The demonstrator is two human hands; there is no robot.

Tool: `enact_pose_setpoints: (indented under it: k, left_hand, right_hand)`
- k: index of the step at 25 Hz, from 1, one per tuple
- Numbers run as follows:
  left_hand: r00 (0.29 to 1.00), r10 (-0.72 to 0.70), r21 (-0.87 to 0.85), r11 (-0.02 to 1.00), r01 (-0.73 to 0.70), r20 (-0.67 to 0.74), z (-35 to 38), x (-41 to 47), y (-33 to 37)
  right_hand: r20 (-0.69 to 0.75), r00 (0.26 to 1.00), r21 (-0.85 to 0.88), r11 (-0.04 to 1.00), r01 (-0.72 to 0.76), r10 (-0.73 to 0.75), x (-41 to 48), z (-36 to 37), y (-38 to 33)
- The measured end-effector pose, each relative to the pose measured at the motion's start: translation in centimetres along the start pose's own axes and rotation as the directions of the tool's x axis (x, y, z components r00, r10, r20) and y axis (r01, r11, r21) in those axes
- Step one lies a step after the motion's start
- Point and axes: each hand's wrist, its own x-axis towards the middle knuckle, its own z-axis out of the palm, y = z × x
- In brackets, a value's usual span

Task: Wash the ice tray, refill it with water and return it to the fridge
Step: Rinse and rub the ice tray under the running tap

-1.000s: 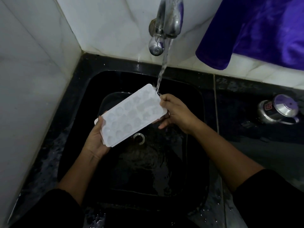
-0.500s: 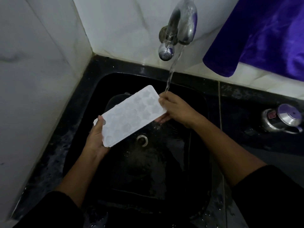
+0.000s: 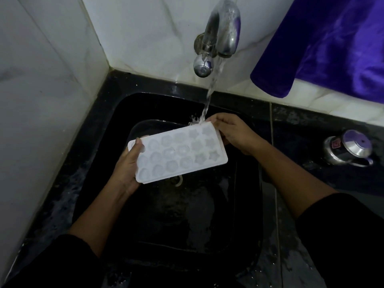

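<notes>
A white ice tray (image 3: 178, 153) with several shaped cavities is held over the black sink (image 3: 116, 113), cavities facing up. My left hand (image 3: 126, 169) grips its left end, thumb on top. My right hand (image 3: 232, 133) holds its far right corner from behind. Water runs from the chrome tap (image 3: 223, 32) and splashes on the tray's top right edge by my right fingers.
A purple cloth (image 3: 332, 44) hangs over the wall ledge at the upper right. A small steel kettle (image 3: 347, 149) lies on the dark counter to the right. White tiled walls close the left and back sides. A clear dish (image 3: 143, 127) sits in the sink under the tray.
The tray has turned flatter and more level under the stream, and the water now hits its far right edge. Both hands keep their hold.
</notes>
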Motion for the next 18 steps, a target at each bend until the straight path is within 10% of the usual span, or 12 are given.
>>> enact_pose_setpoints:
  k: [6,18]
  left_hand:
    - [0.993,-0.109,0.100,0.988,0.113,-0.048,0.0,0.9,0.5]
    - [0.986,-0.165,0.265,0.950,0.167,-0.033,5.5,3.2,2.9]
  right_hand:
    - [0.295,0.943,-0.172,0.979,-0.109,0.157,1.0,-2.1,-0.3]
    - [0.278,0.958,-0.248,0.959,0.138,-0.066,2.3,-0.3,-1.3]
